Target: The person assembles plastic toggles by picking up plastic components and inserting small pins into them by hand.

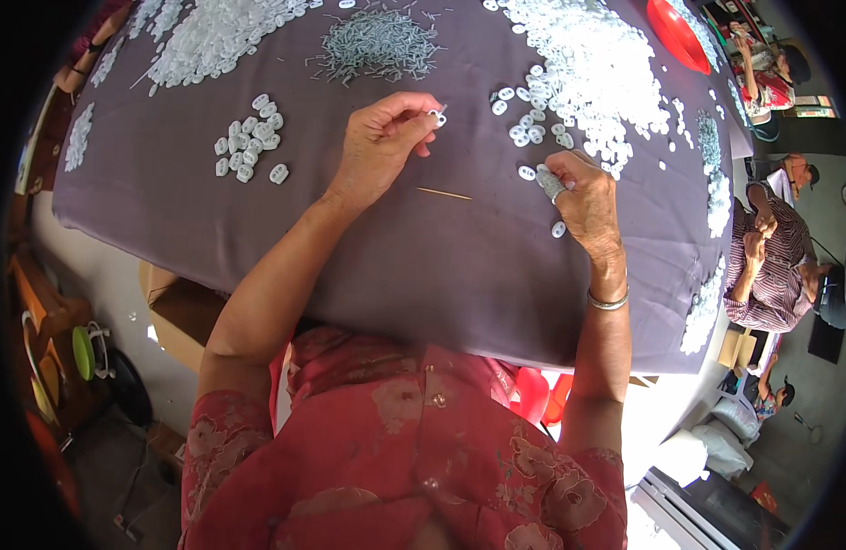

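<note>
The left hand (379,147) pinches a small white plastic piece (436,116) between thumb and fingertips above the purple cloth (423,266). The right hand (583,197), fingers curled shut around a few white pieces, one finger wrapped in tape, rests just beside the large heap of white pieces (593,64). A thin wooden stick (444,193) lies on the cloth between the hands. A small cluster of finished pieces (249,139) sits well left of them.

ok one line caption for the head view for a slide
Left hand pinches a small white oval piece while right hand picks from a white pile on purple cloth.
</note>
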{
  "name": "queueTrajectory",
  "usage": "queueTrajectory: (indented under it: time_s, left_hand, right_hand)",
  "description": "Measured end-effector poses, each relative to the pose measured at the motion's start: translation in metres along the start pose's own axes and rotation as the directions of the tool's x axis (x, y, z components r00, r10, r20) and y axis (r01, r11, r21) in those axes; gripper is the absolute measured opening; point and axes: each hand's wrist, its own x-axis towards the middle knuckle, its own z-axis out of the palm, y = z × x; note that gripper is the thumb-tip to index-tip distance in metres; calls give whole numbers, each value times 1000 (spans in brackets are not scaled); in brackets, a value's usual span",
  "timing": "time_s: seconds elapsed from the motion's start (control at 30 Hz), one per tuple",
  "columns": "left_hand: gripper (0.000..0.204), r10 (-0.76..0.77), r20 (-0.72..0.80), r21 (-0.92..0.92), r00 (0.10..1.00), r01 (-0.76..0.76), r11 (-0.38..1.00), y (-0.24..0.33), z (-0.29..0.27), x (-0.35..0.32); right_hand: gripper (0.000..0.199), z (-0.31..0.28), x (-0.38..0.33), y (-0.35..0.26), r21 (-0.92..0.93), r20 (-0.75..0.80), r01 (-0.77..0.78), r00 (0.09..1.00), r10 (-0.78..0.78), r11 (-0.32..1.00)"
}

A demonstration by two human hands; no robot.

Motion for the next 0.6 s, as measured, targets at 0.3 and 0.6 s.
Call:
queueTrajectory:
  time_s: [0.3, 0.6]
  left_hand:
    - [12, -20, 5, -36, 1000, 21, 999, -1, 4, -2]
    - [13, 15, -37, -49, 999, -17, 999, -2, 1, -1]
  right_hand:
    - [9, 16, 35, -55, 645, 86, -156, 987, 133, 748]
    - [17, 52, 64, -66, 821, 85, -142, 988, 128, 552]
